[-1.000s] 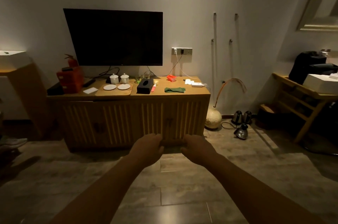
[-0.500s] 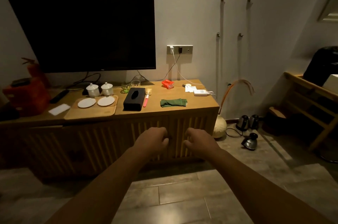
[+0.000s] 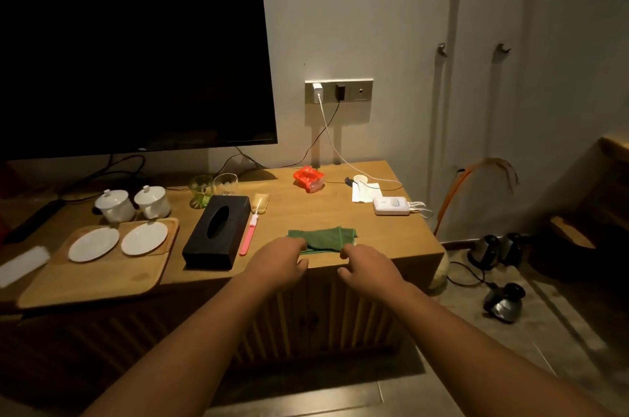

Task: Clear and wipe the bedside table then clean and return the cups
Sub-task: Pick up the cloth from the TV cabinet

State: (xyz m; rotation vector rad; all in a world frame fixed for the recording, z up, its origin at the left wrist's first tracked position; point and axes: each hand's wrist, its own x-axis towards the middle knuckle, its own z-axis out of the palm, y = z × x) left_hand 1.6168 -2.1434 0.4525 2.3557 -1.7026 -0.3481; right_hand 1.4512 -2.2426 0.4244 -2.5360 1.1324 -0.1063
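Observation:
The wooden table (image 3: 340, 212) stands under a dark TV. A folded green cloth (image 3: 326, 239) lies near its front edge. My left hand (image 3: 279, 263) is at the cloth's left end and my right hand (image 3: 371, 268) at its right end; both have loosely curled fingers and hold nothing. Two white lidded cups (image 3: 115, 204) (image 3: 153, 200) stand behind a wooden tray (image 3: 102, 277) with two white saucers. Two glass cups (image 3: 200, 190) (image 3: 226, 183) stand behind a black tissue box (image 3: 218, 232).
A pink brush (image 3: 250, 232) lies beside the tissue box. A red packet (image 3: 308, 178), a paper slip (image 3: 364, 192) and a white charger (image 3: 391, 205) with cables sit at the back right. A remote (image 3: 32, 221) lies far left. Kettles (image 3: 503, 302) stand on the floor to the right.
I have come closer to the table. Both hands moved forward from in front of the cabinet doors up to the front edge, reaching the green cloth.

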